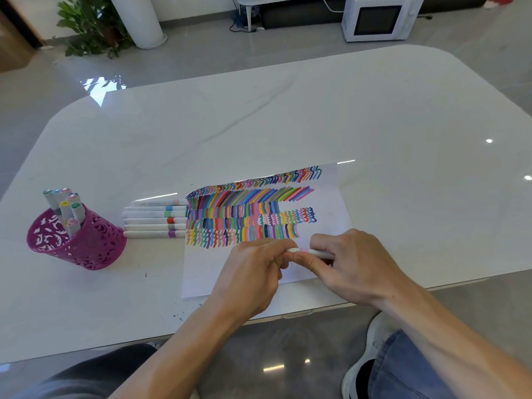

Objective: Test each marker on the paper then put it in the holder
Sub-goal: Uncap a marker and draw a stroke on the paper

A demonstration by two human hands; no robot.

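Observation:
Both hands hold one white marker with a pink band (pixel 316 252) level above the lower part of the paper (pixel 331 203). My left hand (pixel 253 277) grips its left end, where the cap sits. My right hand (pixel 354 263) grips the barrel. The paper carries rows of coloured test strokes. Several more white markers (pixel 155 220) lie in a neat row just left of the paper. The magenta cut-out holder (pixel 80 249) stands at the table's left with several markers (pixel 67 208) upright in it.
The white marble table (pixel 288 119) runs far back and right of the paper. Its near edge passes just below my hands. On the floor beyond stand a white microwave (pixel 380 18) and a potted plant (pixel 89 27). My knees and a shoe (pixel 371 355) are under the edge.

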